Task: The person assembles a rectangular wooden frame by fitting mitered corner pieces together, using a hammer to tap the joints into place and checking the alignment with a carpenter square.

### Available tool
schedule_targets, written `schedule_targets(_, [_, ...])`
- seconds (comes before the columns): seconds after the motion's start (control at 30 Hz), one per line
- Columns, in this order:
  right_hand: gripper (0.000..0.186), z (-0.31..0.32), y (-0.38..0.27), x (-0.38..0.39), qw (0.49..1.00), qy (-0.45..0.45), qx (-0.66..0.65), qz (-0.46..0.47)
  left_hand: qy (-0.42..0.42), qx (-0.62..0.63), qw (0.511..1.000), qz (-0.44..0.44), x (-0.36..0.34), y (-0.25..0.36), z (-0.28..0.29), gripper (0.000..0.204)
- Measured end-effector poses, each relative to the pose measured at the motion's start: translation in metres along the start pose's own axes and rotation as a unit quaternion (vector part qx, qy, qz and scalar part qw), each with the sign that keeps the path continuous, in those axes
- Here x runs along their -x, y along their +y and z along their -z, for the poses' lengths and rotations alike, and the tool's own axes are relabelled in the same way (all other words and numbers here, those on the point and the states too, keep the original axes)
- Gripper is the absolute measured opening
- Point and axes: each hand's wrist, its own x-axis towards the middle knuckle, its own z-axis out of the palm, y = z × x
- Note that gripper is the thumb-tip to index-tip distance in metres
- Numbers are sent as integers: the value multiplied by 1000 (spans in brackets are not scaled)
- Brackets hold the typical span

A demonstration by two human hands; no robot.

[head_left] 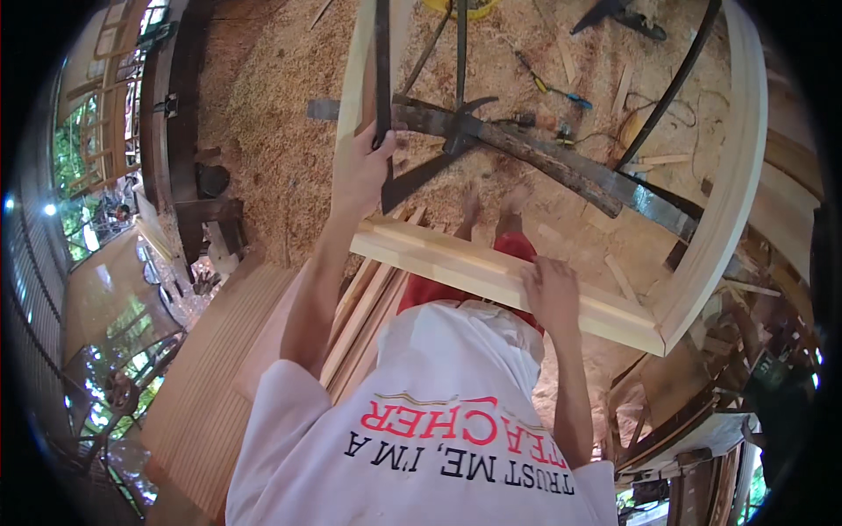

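A pale wooden frame (605, 309) lies before me, its near rail crossing my lap and its right rail (744, 114) running away from me. My left hand (358, 171) is closed around the left rail (353, 79), beside a dark flat metal strip (383, 61). That rail's near end is hidden by the hand and arm. On the near rail, my right hand (553, 287) is closed, fingers curled over the wood. Within the frame, a tool with a dark curved claw head (463, 127) lies on a long worn board (649, 206).
Wood shavings (281, 114) cover the floor. Long wooden strips (364, 307) and a wide grooved board (219, 368) lie at my left. Beyond the board are a yellow-and-blue-handled tool (553, 88), cords and a dark power tool (623, 17). My bare feet (513, 200) are below the frame.
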Motion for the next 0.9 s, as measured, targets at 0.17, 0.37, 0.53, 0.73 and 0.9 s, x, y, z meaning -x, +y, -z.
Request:
schedule_targets(0.17, [32, 24, 32, 15, 996, 30, 73, -30, 108, -334, 903, -250, -52, -32, -22, 27])
schedule_targets(0.37, [30, 27, 27, 9, 997, 50, 60, -19, 164, -405, 852, -288, -104, -53, -51, 21])
schedule_targets(0.53, [27, 31, 23, 9, 996, 68, 60, -23, 187, -448, 836, -255, -129, -50, -56, 24])
schedule_targets(0.73, [22, 30, 29, 12, 998, 51, 29, -35, 168, -436, 836, -288, -129, -50, -50, 35])
schedule_targets(0.9, [22, 27, 31, 14, 998, 51, 24, -14, 161, -428, 838, -296, -125, -49, -47, 36])
